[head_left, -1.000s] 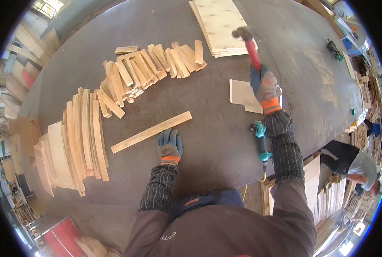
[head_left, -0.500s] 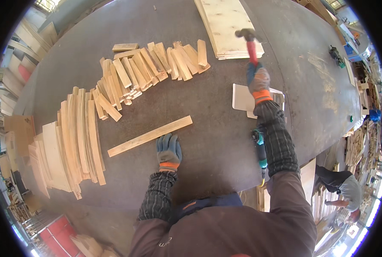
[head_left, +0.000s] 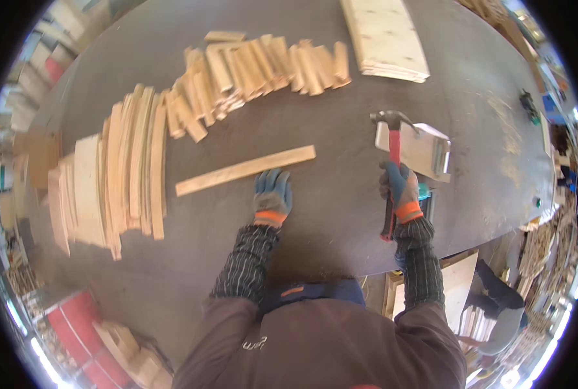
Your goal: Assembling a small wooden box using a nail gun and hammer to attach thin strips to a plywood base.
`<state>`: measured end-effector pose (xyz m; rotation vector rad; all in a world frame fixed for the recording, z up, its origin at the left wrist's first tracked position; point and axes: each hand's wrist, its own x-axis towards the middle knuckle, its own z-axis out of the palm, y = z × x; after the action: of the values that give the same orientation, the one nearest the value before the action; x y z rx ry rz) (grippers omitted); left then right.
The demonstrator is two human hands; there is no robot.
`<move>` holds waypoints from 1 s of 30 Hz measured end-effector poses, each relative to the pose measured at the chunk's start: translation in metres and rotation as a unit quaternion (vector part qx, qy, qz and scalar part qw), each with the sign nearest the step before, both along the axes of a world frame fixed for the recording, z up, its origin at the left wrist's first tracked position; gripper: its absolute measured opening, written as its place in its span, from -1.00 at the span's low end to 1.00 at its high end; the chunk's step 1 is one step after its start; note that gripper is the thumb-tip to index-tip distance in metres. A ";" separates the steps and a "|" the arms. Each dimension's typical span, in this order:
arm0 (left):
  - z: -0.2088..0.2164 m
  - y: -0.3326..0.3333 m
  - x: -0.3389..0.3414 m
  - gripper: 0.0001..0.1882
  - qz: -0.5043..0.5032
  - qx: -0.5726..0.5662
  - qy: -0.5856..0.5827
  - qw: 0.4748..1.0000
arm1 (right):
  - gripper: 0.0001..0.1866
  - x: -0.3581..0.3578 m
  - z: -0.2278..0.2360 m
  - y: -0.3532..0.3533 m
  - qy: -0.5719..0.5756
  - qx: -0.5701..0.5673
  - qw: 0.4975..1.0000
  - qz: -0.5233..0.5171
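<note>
Hammer points head-first away from the wearer, clasped mid-handle in the right hand, seemingly for control. Left hand, fingers extended, grasping nothing, rests at a wooden strip's near edge, apparently steadying it; the strip slants across the table, right end farther.

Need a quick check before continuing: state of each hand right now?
Left hand: open, fingers extended at the near edge of the wooden strip.
Right hand: closed, holding the red-handled hammer.
</note>
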<state>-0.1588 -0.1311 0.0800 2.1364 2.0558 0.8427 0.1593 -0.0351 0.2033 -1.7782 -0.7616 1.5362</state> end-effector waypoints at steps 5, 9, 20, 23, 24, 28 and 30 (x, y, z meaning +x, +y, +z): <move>-0.005 0.000 -0.005 -0.73 -0.003 0.028 -0.016 0.999 | -0.72 -0.002 -0.044 -0.041 -0.010 -0.039 0.991 0.124; -0.012 -0.006 -0.013 -0.73 0.001 0.054 -0.019 0.998 | -0.70 -0.025 -0.069 -0.008 -0.033 -0.012 0.977 0.210; -0.018 -0.023 -0.029 -0.76 -0.003 0.076 -0.114 0.991 | -0.44 -0.041 -0.102 0.130 -0.613 0.166 0.640 0.434; -0.020 -0.059 -0.060 -0.74 0.060 0.087 -0.101 0.989 | -0.39 -0.066 -0.106 0.112 -0.513 0.363 0.684 0.372; -0.015 -0.080 -0.085 -0.73 0.096 0.073 -0.066 0.990 | -0.39 -0.099 -0.090 0.099 -0.500 0.373 0.682 0.381; 0.007 -0.119 -0.164 -0.71 0.220 0.073 -0.003 0.973 | -0.34 -0.152 -0.065 0.083 -0.403 0.440 0.691 0.409; -0.005 -0.135 -0.196 -0.71 0.325 0.079 0.010 0.942 | -0.35 -0.199 -0.056 0.067 -0.367 0.413 0.694 0.461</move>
<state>-0.3549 -0.2661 0.0749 1.5060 2.8398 1.0664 -0.0400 0.0317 0.1471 -1.2101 -2.5523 0.5504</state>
